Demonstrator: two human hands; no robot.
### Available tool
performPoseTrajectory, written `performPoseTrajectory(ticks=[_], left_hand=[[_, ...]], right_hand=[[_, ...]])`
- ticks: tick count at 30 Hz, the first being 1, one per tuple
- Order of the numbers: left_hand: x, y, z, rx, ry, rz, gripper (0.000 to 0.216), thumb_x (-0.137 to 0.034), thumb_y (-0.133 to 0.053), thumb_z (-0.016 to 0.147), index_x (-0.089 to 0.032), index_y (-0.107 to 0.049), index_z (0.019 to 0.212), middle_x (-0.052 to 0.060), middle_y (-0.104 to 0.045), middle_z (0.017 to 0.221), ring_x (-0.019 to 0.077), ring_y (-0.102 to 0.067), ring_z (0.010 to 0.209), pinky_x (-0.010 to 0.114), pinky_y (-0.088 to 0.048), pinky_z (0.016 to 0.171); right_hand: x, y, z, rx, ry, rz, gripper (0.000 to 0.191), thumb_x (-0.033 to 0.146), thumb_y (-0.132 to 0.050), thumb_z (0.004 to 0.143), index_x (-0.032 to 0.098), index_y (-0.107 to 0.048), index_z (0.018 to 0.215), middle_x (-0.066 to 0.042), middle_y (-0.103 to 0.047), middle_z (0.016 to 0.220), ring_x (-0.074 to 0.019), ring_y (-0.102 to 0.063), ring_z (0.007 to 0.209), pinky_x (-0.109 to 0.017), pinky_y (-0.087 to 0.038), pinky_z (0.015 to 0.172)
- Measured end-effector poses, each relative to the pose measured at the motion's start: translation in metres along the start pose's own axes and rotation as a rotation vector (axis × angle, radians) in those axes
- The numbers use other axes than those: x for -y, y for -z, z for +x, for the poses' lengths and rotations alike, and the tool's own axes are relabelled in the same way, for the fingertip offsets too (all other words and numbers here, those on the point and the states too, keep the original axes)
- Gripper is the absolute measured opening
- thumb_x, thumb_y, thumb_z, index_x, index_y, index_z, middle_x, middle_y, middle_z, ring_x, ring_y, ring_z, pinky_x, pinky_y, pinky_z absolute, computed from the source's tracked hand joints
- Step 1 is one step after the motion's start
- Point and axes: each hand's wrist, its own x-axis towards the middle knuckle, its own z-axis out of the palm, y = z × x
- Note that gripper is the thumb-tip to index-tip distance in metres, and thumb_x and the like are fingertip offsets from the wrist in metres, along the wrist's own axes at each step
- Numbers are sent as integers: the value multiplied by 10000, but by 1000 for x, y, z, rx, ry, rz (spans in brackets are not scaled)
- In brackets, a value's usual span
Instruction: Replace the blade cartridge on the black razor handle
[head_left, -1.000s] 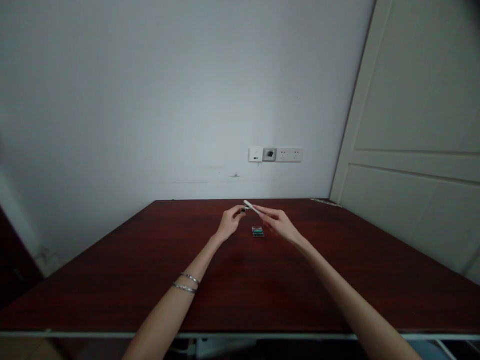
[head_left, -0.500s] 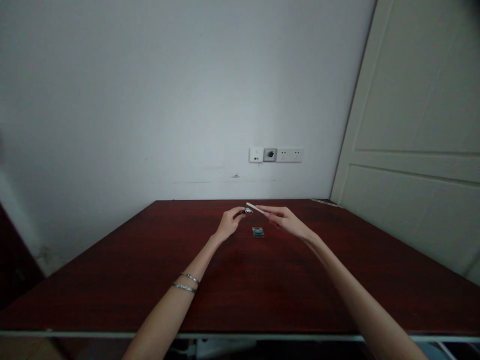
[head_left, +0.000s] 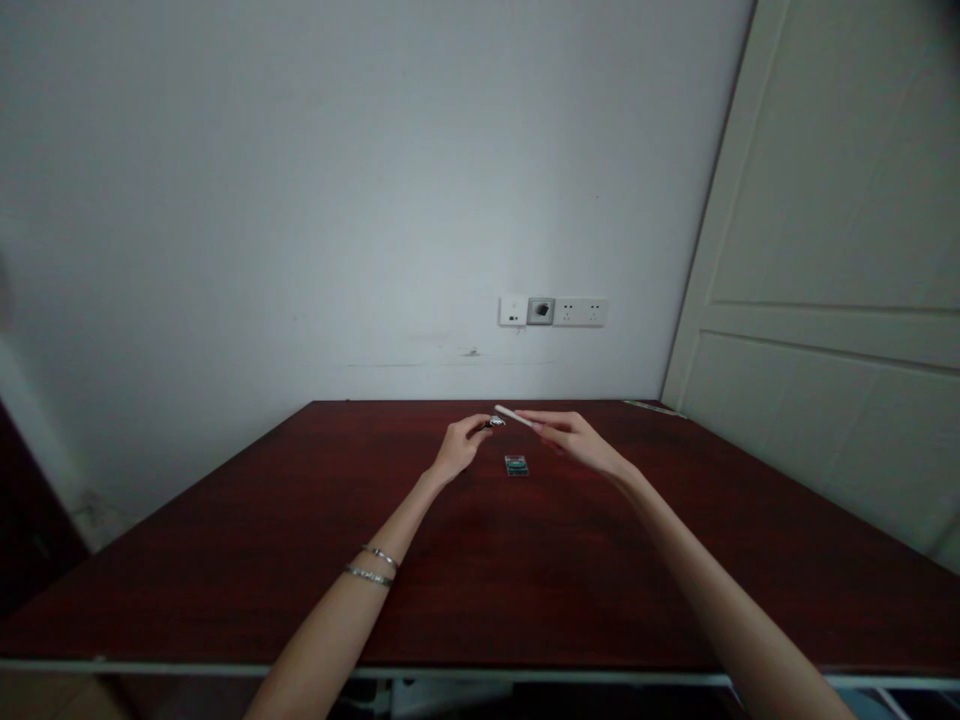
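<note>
My left hand (head_left: 456,447) pinches a small dark and silvery-white object (head_left: 496,422) between thumb and fingers; its kind is too small to make out. My right hand (head_left: 576,436) grips a slim white stick-like object (head_left: 513,414), tilted with its free end up and to the left. That free end is just above the small object; whether they touch I cannot tell. A small clear box (head_left: 517,466) with something green in it lies on the table below and between the hands.
The dark red wooden table (head_left: 480,580) reaches back to a pale wall (head_left: 375,200). Several sockets and switches (head_left: 552,311) sit low on that wall. A panelled whitish door or cabinet side (head_left: 840,250) stands at the right.
The white stick-like object and my right hand have shifted very slightly to the right. My left hand stays nearly still, and the clear box has not moved on the table.
</note>
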Motion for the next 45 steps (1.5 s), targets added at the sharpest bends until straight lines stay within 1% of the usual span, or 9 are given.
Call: performPoseTrajectory(ticks=[4,9,12,14,17,21,33,38,45], left_hand=[[-2,-1,0,-11,11,-6,206,-211,-574,759,-181,-660,943,50,-681,953,186,-612,883,294,-446,834],[-5,-1,0,3,21,-26,198,-227,-573,759,-181,-652,935,44,-682,925,180,-613,868,284,-451,814],[-5,-2,0,-4,72,-94,203,-238,-581,749,-163,-634,929,37,-672,788,163,-628,738,260,-478,695],[-4,-4,0,-24,147,-198,208,-261,-592,734,-139,-610,901,20,-634,683,149,-621,603,244,-478,575],[-6,-9,0,-20,287,-371,240,-318,-621,700,-123,-564,827,8,-593,632,145,-606,481,235,-460,458],[-11,-15,-2,30,415,-469,294,-349,-655,664,-125,-547,820,6,-588,624,160,-608,454,247,-468,419],[-21,-10,-2,52,465,-509,310,-375,-659,662,-112,-543,779,17,-585,628,139,-593,447,255,-493,419],[-17,-9,-2,77,423,-547,296,-354,-637,687,-113,-546,834,16,-585,650,142,-596,466,284,-511,462],[-1,-10,-3,191,437,-645,300,-317,-584,735,-110,-539,948,24,-576,706,142,-607,519,308,-520,523]], right_hand=[[-1,2,-1,57,-48,23,415,358,-576,748,190,-634,1123,35,-486,549,-80,-307,498,-207,-230,468],[-2,2,-1,-22,-30,45,436,364,-560,760,196,-608,1159,44,-455,529,-80,-300,491,-206,-223,460],[-9,4,2,26,-35,56,438,368,-567,756,178,-616,1148,45,-458,507,-78,-321,471,-210,-248,458],[-15,4,5,-65,1,43,451,378,-543,778,170,-594,1175,35,-503,515,-87,-373,469,-216,-293,468],[-25,0,15,-256,127,-61,415,373,-517,801,191,-604,1164,-26,-669,737,-151,-553,641,-263,-424,591],[-38,-13,27,-261,238,-232,357,331,-498,824,246,-610,1152,-46,-644,1111,-236,-588,982,-371,-426,861],[-62,-19,34,-285,246,-170,376,341,-480,834,216,-592,1171,-32,-593,1186,-215,-533,1118,-366,-373,980],[-72,-16,33,-340,215,-149,379,350,-484,827,208,-605,1157,-38,-612,1166,-227,-544,1093,-372,-388,958],[-67,-26,29,-363,126,-29,473,388,-471,829,137,-549,1224,-50,-697,816,-177,-597,679,-300,-477,621]])
